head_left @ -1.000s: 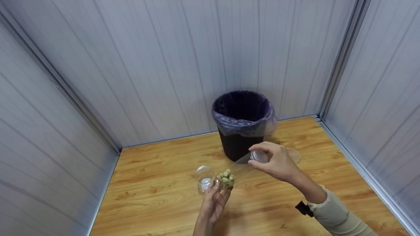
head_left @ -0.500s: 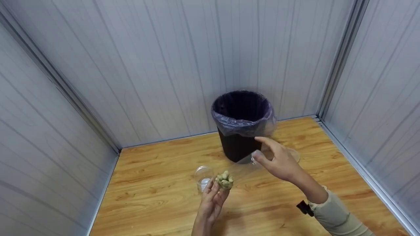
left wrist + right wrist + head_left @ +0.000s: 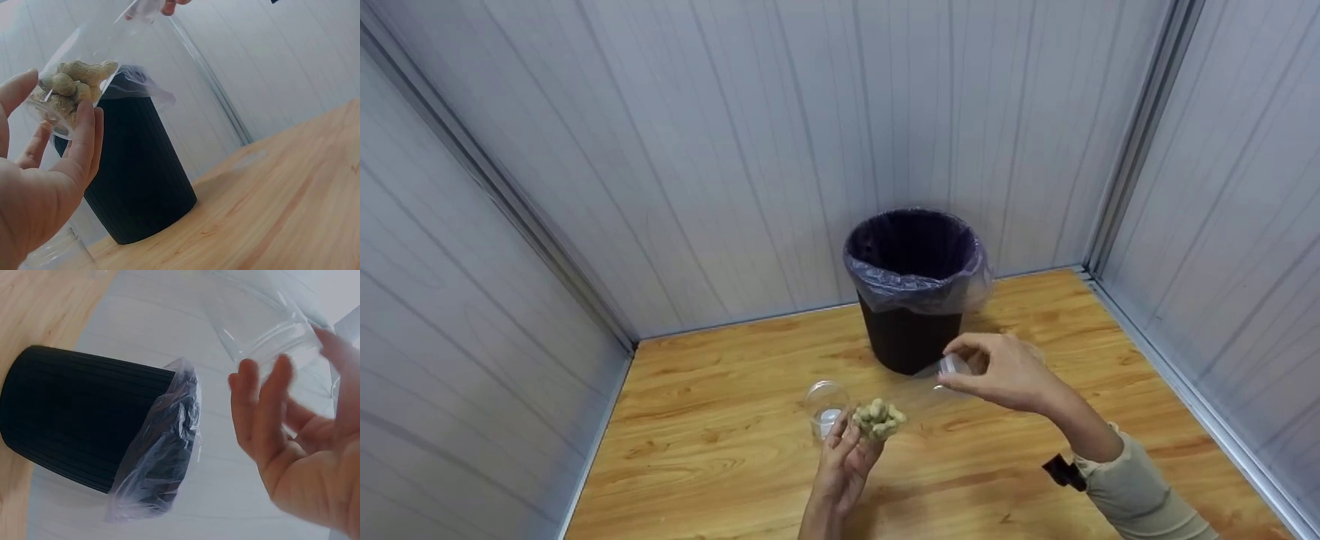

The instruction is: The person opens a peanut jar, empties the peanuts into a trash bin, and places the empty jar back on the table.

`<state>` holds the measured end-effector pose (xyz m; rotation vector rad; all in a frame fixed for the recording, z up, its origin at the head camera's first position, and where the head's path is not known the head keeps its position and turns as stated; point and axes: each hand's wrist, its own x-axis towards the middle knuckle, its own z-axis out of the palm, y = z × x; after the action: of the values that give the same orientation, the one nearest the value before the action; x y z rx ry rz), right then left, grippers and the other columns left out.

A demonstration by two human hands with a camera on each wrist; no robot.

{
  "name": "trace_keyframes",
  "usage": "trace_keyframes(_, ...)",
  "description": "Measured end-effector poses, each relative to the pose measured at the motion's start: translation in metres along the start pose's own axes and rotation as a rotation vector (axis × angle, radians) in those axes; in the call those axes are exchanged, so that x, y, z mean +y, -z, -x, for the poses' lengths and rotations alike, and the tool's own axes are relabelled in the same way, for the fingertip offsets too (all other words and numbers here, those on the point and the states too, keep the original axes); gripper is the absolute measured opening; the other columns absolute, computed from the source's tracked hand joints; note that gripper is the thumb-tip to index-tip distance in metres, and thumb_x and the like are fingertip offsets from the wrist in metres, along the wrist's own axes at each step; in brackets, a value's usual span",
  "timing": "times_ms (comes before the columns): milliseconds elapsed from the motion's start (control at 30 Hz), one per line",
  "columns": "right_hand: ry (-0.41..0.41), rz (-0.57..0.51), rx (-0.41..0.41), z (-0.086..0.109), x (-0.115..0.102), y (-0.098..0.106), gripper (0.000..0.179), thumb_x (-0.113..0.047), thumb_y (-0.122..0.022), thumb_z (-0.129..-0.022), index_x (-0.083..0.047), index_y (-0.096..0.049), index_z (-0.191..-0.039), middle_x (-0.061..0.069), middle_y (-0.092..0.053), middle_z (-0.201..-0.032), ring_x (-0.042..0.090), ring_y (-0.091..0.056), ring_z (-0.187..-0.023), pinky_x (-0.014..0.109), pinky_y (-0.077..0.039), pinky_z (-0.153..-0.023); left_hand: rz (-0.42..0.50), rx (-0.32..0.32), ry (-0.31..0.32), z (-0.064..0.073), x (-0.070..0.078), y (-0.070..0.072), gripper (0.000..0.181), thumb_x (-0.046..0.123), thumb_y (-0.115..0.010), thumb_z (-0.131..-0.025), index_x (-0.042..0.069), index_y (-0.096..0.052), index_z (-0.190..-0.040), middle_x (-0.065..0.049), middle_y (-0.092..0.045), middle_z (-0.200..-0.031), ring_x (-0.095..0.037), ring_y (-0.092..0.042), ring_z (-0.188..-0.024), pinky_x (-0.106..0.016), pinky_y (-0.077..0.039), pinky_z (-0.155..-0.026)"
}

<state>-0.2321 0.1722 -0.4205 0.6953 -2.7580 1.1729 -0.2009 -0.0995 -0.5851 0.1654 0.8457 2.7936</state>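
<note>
A long clear plastic jar hangs tilted above the table, several peanuts gathered in its lower left end. My left hand grips that bottom end; in the left wrist view its thumb and fingers curl round the peanut-filled part of the jar. At the raised right end, my right hand pinches the jar's clear top between thumb and fingers. The right wrist view shows the right hand with fingertips at the ringed clear end. Whether this is a lid or the neck, I cannot tell.
A second clear round jar stands on the wooden table, just left of the left hand. Behind the hands is a black bin with a purplish bag over its rim. A clear flat disc lies beyond the bin. Panelled walls enclose the table.
My right fingers spread off the jar's top half a second ago and now pinch it again, slightly lower. The left hand keeps its grip, with the jar's peanut end shifted slightly.
</note>
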Motion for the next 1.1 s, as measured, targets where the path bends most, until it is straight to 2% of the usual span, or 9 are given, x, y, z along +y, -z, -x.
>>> trace_keyframes(133,0.16,-0.1,-0.038,0.003,0.006,0.0,0.041,-0.031,-0.082,-0.079,-0.023,-0.065,-0.116,-0.007,-0.061,-0.097,0.014,-0.062,-0.078,0.029,-0.054,-0.063,-0.026,0.036,0.014,0.001,-0.001,0.001,0.041,0.01,-0.061,-0.096,0.006,-0.039,-0.129,-0.015,-0.054,-0.124,-0.022,-0.063,-0.104,-0.035,-0.05,-0.093)
trace_keyframes(300,0.261,-0.166,-0.059,0.006,0.01,-0.003,0.054,-0.018,-0.085,-0.075,-0.023,-0.061,-0.123,-0.005,-0.058,-0.109,0.015,-0.061,-0.081,0.031,-0.056,-0.066,-0.034,0.099,0.022,0.004,-0.001,0.001,0.042,0.009,-0.062,-0.096,0.004,-0.039,-0.13,-0.015,-0.056,-0.121,-0.021,-0.065,-0.099,-0.035,-0.052,-0.091)
trace_keyframes(400,0.223,-0.18,-0.034,0.008,0.01,-0.005,0.056,-0.024,-0.083,-0.079,-0.021,-0.057,-0.128,-0.003,-0.059,-0.112,0.015,-0.063,-0.085,0.032,-0.057,-0.071,-0.028,0.105,0.019,0.006,-0.002,0.002,0.036,0.009,-0.062,-0.096,0.006,-0.044,-0.127,-0.014,-0.057,-0.12,-0.021,-0.065,-0.098,-0.035,-0.052,-0.091)
trace_keyframes(533,0.064,-0.14,0.09,0.008,0.007,-0.007,0.046,-0.035,-0.072,-0.089,-0.015,-0.058,-0.128,-0.001,-0.063,-0.11,0.014,-0.065,-0.089,0.036,-0.056,-0.075,-0.027,0.093,0.015,0.007,-0.002,0.004,0.034,0.01,-0.063,-0.095,0.009,-0.047,-0.125,-0.012,-0.057,-0.121,-0.02,-0.064,-0.099,-0.036,-0.051,-0.091)
trace_keyframes(667,-0.057,-0.053,0.208,0.006,0.003,-0.008,0.033,-0.039,-0.06,-0.096,-0.012,-0.066,-0.116,-0.003,-0.068,-0.098,0.012,-0.064,-0.084,0.039,-0.054,-0.074,-0.028,0.09,0.013,0.007,-0.003,0.005,0.038,0.01,-0.062,-0.095,0.008,-0.043,-0.128,-0.013,-0.056,-0.121,-0.02,-0.064,-0.1,-0.036,-0.051,-0.091)
trace_keyframes(800,-0.134,0.086,0.19,0.007,-0.001,-0.01,0.04,-0.051,-0.049,-0.099,-0.017,-0.071,-0.097,-0.009,-0.064,-0.077,0.01,-0.059,-0.069,0.039,-0.051,-0.07,-0.035,0.1,0.017,0.007,-0.004,0.005,0.043,0.008,-0.063,-0.095,0.006,-0.04,-0.13,-0.013,-0.055,-0.122,-0.02,-0.064,-0.1,-0.035,-0.052,-0.091)
trace_keyframes(867,-0.141,0.147,0.154,0.007,-0.002,-0.011,0.046,-0.058,-0.047,-0.096,-0.02,-0.072,-0.091,-0.012,-0.061,-0.071,0.009,-0.057,-0.064,0.038,-0.049,-0.069,-0.043,0.107,0.019,0.006,-0.004,0.005,0.045,0.007,-0.063,-0.094,0.005,-0.037,-0.132,-0.014,-0.054,-0.122,-0.02,-0.064,-0.099,-0.035,-0.052,-0.091)
trace_keyframes(967,-0.1,0.141,0.077,0.007,-0.001,-0.01,0.044,-0.06,-0.053,-0.092,-0.02,-0.071,-0.094,-0.013,-0.062,-0.074,0.006,-0.058,-0.066,0.034,-0.049,-0.069,-0.056,0.109,0.022,0.005,-0.002,0.005,0.049,0.007,-0.063,-0.094,0.003,-0.034,-0.134,-0.014,-0.054,-0.122,-0.019,-0.064,-0.096,-0.035,-0.052,-0.089)
trace_keyframes(1100,0.07,-0.048,-0.023,0.006,0.008,-0.007,0.031,-0.035,-0.073,-0.088,-0.017,-0.067,-0.113,-0.004,-0.065,-0.095,0.012,-0.063,-0.078,0.031,-0.055,-0.066,-0.084,0.09,0.023,0.003,0.002,0.005,0.052,0.008,-0.062,-0.095,0.003,-0.032,-0.137,-0.013,-0.054,-0.123,-0.018,-0.064,-0.094,-0.034,-0.053,-0.087)
